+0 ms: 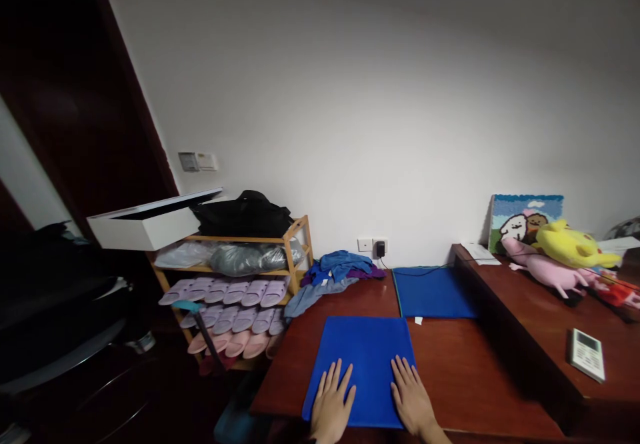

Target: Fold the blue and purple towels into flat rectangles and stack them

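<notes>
- My left hand (333,404) lies palm down on the near left part of the blue cloth (367,364), its fingers slightly spread and pinching nothing.
- My right hand (413,394) is palm down too, fingers a little apart, across the cloth's right edge; a strip of blue lies between my two hands.
- The blue cloth is flat and roughly rectangular, at the near side of the reddish-brown desk (475,357) in front of me.
- Farther back, up toward the wall (330,111), I have a second blue cloth (435,292) lying flat, with a small white tag (419,321) at its near edge.
- To the left of that one sits a crumpled pile of clothes (340,267) in blue and purple, close to the wooden rack (293,251).
- The rack holds rows of lilac slippers (255,292) and pink slippers (237,343), with a black bag (245,214) and an open white box (145,227) on top.
- A black plug (381,249) is in the wall socket, its cable trailing right.
- On the raised surface (530,324) to my right I see a pale calculator (587,355), a pink plush toy (547,271), a yellow plush toy (570,245) and a colourful picture (525,221) against the wall.
</notes>
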The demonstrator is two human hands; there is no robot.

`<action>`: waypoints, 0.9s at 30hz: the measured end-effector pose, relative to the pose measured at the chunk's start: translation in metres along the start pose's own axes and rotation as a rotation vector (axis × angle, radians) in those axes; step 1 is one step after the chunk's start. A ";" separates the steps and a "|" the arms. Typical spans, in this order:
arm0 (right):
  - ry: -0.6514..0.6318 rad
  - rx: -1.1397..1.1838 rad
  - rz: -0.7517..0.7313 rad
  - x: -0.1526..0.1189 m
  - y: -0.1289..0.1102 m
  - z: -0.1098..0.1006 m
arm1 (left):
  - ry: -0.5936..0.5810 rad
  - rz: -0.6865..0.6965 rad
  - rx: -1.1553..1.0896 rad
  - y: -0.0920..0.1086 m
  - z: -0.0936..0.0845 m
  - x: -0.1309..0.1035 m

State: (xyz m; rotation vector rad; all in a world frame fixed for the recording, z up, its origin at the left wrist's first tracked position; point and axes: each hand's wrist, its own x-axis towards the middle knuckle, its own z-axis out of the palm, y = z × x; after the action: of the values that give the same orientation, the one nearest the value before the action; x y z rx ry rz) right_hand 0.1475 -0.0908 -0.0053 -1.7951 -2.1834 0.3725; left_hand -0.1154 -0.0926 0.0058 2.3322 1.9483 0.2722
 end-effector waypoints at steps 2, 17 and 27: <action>-0.002 -0.005 0.013 0.005 -0.003 0.003 | -0.015 -0.009 0.006 -0.005 -0.001 0.004; -0.042 0.043 -0.015 0.023 -0.036 0.001 | -0.014 -0.114 0.109 -0.068 -0.023 0.029; 0.015 0.162 -0.127 0.018 -0.056 0.018 | -0.063 -0.161 0.132 -0.105 -0.030 0.018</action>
State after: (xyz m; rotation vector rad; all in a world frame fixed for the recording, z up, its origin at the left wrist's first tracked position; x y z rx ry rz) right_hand 0.0869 -0.0845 0.0005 -1.5610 -2.1755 0.4898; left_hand -0.2195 -0.0575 0.0177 2.2112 2.1689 0.0590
